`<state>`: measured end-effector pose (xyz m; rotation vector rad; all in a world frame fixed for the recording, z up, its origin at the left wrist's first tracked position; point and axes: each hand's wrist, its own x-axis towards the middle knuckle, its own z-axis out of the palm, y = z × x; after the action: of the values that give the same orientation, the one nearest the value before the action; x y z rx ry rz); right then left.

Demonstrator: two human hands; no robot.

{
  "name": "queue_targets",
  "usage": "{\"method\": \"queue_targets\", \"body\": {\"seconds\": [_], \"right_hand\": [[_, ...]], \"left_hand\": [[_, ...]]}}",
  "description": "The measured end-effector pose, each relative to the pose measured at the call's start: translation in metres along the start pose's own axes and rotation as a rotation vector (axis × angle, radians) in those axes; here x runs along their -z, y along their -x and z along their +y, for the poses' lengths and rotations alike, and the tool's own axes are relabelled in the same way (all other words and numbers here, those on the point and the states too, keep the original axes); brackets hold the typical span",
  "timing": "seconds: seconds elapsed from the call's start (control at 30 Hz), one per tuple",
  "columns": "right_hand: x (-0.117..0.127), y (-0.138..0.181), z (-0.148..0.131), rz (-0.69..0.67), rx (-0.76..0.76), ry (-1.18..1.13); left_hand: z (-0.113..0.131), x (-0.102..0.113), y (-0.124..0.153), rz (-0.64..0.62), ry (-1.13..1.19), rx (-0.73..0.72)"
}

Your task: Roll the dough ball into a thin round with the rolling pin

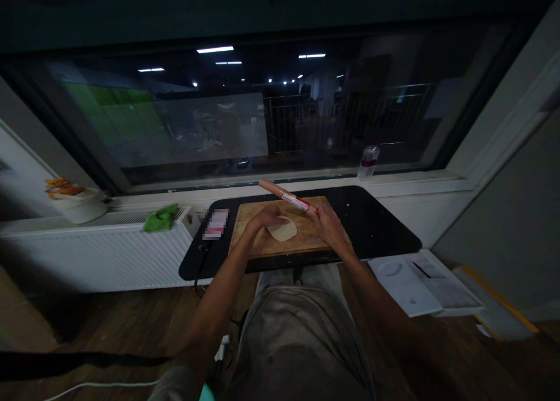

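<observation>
A flat, pale round of dough (283, 232) lies on a wooden cutting board (245, 243). At its far left edge is my left hand (268, 215), fingers curled over and gripping the rim. My right hand (324, 219) is closed around one end of a wooden rolling pin (280, 192) with a red and white label. The pin slants up to the left, its far end raised above the board, and it is apart from the dough.
The board rests on a black table (371, 220). A phone-like blurred item (216, 223) lies left of it. A plastic bottle (368, 161) stands on the windowsill. A green cloth (161, 218) and a white pot (79, 204) sit on the radiator. Papers (420, 281) lie low at right.
</observation>
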<state>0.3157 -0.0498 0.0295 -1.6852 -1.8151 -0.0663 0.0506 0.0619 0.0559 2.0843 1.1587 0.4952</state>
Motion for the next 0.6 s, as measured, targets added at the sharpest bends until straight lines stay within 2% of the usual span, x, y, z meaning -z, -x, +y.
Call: {"method": "queue_targets", "body": {"seconds": [0.1,0.2,0.3,0.4,0.6], "right_hand": [[0.000,0.000,0.001,0.025,0.005,-0.031],[-0.002,0.000,0.002,0.049,0.018,-0.038],[-0.005,-0.001,0.004,0.040,0.008,-0.023],[-0.007,-0.001,0.005,0.032,0.013,0.006],[-0.009,-0.001,0.006,0.013,0.026,0.043]], "left_hand": [[-0.001,0.006,0.008,0.067,0.002,0.143],[0.002,0.005,0.016,0.127,0.163,0.223],[0.004,-0.004,0.026,0.309,0.399,0.288],[0.005,-0.013,0.040,0.487,0.515,0.329],[0.008,-0.022,0.063,0.436,0.715,0.295]]}}
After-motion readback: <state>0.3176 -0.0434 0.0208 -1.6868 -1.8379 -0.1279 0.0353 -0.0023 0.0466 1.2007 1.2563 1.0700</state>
